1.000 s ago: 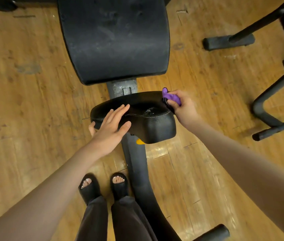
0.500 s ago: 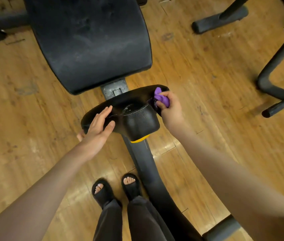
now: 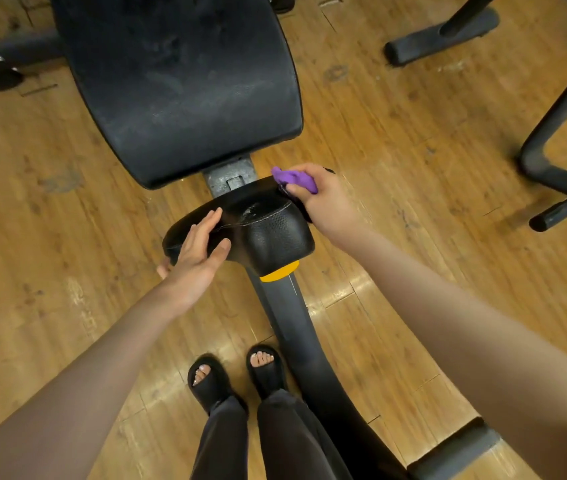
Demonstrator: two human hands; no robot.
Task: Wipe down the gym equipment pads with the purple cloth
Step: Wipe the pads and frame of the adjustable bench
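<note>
My right hand (image 3: pixel 323 199) is curled tight around the bunched purple cloth (image 3: pixel 292 178), just right of the frame's centre, pressing it to the upper right edge of the small seat pad (image 3: pixel 268 230); my left hand (image 3: pixel 199 251) lies flat, fingers straight, on the pad's left side; the large back pad (image 3: pixel 178 81) fills the upper middle.

A worn, honey-coloured wooden plank floor (image 3: pixel 396 140) fills the room — scuffed, glossy in patches. On it, far right, stands a black tubular metal frame (image 3: pixel 552 133).
</note>
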